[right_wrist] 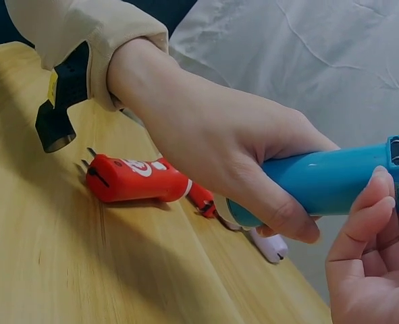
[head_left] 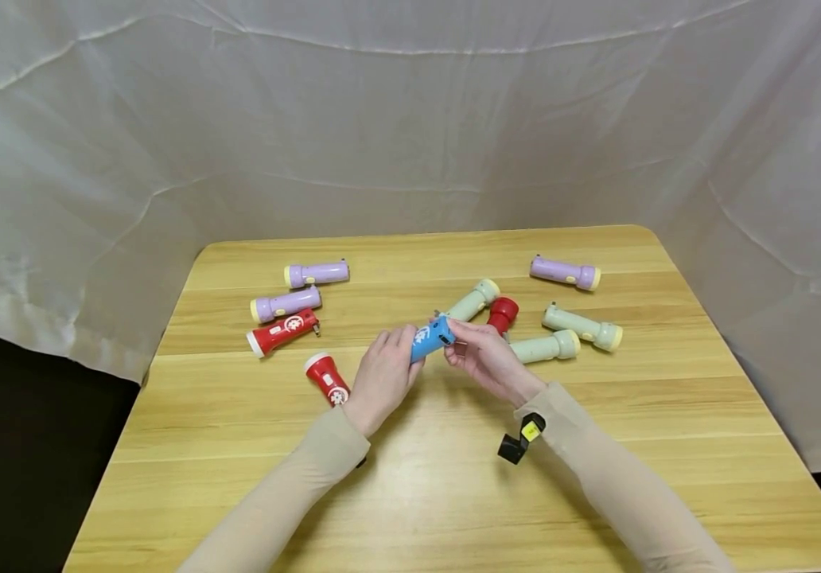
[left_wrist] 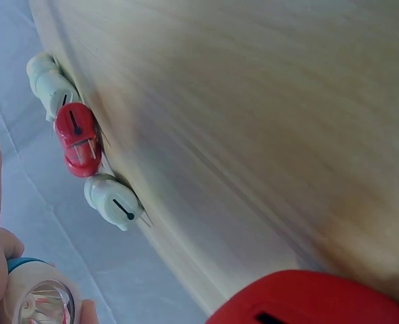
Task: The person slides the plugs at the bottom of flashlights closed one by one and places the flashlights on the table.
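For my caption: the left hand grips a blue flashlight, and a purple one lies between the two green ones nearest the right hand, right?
Not purple: the head view shows a red flashlight there. The left hand grips the blue flashlight.

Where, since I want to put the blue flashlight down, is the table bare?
Bare table: the front, between the sleeves, and a back-middle strip between the left and right purple flashlights. Crowded: beyond the right hand, where a red flashlight lies among green ones.
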The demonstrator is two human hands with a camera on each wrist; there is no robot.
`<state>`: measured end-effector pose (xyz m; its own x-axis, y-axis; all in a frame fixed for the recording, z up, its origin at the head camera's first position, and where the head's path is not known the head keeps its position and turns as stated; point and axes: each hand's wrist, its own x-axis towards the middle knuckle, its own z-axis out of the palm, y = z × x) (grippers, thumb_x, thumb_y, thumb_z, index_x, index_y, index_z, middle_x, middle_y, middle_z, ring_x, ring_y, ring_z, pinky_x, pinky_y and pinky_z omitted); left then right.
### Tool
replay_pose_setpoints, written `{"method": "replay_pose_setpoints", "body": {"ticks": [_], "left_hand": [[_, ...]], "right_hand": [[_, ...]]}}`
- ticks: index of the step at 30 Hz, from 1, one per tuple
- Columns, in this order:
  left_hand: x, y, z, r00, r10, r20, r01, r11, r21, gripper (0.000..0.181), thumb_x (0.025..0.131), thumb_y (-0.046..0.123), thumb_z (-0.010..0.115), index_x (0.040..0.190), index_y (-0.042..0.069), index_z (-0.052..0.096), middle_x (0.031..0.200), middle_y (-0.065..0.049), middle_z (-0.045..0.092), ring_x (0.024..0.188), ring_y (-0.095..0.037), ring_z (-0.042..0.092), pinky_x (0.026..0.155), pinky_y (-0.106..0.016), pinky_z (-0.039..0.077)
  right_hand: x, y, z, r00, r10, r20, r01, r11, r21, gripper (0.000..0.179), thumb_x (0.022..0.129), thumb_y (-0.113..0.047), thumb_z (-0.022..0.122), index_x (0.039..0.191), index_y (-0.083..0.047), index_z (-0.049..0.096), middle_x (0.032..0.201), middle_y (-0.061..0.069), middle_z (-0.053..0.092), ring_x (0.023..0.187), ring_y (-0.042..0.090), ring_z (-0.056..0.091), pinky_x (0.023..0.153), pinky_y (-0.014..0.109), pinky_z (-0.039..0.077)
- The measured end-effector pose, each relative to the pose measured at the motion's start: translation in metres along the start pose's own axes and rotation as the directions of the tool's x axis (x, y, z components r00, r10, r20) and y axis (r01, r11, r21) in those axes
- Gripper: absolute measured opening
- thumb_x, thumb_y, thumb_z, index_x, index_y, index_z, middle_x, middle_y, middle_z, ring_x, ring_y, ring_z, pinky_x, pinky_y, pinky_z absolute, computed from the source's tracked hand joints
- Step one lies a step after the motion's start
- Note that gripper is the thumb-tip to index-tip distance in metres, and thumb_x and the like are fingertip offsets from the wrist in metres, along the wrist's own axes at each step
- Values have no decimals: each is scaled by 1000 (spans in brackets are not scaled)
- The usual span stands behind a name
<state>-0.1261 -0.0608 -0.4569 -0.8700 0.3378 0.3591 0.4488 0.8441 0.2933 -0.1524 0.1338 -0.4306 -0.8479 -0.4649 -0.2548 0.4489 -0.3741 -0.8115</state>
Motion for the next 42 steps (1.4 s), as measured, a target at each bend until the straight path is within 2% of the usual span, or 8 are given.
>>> {"method": "replay_pose_setpoints", "body": {"ticks": [6, 8, 11, 16, 24, 32, 39, 42], "left_hand": [[0, 1, 0, 1000, -3, 8, 3, 1000, 1, 35, 95, 22, 69, 120, 3, 54, 112, -16, 72, 94, -28, 66, 87, -41, 59], [0, 0, 0, 1000, -5, 14, 5, 1000, 4, 35, 95, 22, 69, 121, 4, 54, 113, -16, 72, 95, -28, 67, 88, -40, 59], [1, 0, -2, 1000, -5, 23, 5, 1000, -4, 35, 95, 22, 70, 121, 4, 55, 114, -16, 72, 95, -28, 67, 88, -40, 59], [2, 0, -3, 999, 23, 27, -22, 999, -31, 32, 96, 23, 68, 120, 6, 55, 111, -15, 73, 94, -28, 67, 86, -41, 59], [3, -1, -3, 999, 37, 31, -35, 997, -71, 29, 97, 23, 67, 118, 6, 55, 105, -14, 72, 91, -27, 67, 82, -42, 60], [3, -2, -2, 985, 8, 174, 45, 954, -297, 34, 100, 32, 62, 122, 7, 57, 101, -5, 67, 85, -18, 60, 78, -34, 55], [6, -5, -8, 951, 17, 309, 117, 905, -410, 39, 101, 29, 61, 132, 8, 55, 107, -7, 66, 90, -18, 60, 81, -35, 54], [8, -6, -10, 936, 31, 350, 128, 898, -420, 41, 101, 30, 60, 135, 7, 54, 110, -8, 66, 93, -19, 61, 83, -36, 54]], "right_hand": [[0, 0, 2, 999, -22, -34, 22, 1000, -4, 30, 105, -21, 54, 127, -8, 70, 109, -4, 75, 70, 6, 57, 65, 15, 48], [0, 1, 3, 999, -28, -42, 27, 1000, -14, 41, 105, -22, 55, 139, 1, 58, 109, -4, 75, 70, 6, 57, 65, 15, 48], [0, 2, 3, 998, -35, -51, 33, 999, -27, 46, 104, -23, 56, 141, 5, 53, 106, -4, 75, 70, 6, 57, 66, 15, 49], [-1, 3, -1, 997, -48, -57, 46, 998, -38, 26, 105, -21, 53, 116, -14, 76, 97, -5, 75, 70, 5, 57, 66, 15, 48], [-1, 5, -4, 991, -87, -100, 77, 992, -104, 29, 106, -20, 52, 97, -23, 79, 76, -7, 68, 67, 5, 56, 63, 15, 47], [1, 7, -10, 987, -86, -134, 64, 986, -155, 30, 106, -20, 52, 92, -22, 79, 71, -7, 66, 65, 5, 56, 62, 14, 49], [2, 7, -15, 987, -90, -136, 66, 983, -173, 31, 105, -19, 53, 88, -22, 79, 68, -7, 66, 63, 4, 56, 60, 14, 49], [2, 8, -15, 986, -84, -147, 58, 983, -173, 33, 106, -19, 52, 87, -21, 79, 67, -7, 65, 62, 4, 56, 60, 14, 48]]}}
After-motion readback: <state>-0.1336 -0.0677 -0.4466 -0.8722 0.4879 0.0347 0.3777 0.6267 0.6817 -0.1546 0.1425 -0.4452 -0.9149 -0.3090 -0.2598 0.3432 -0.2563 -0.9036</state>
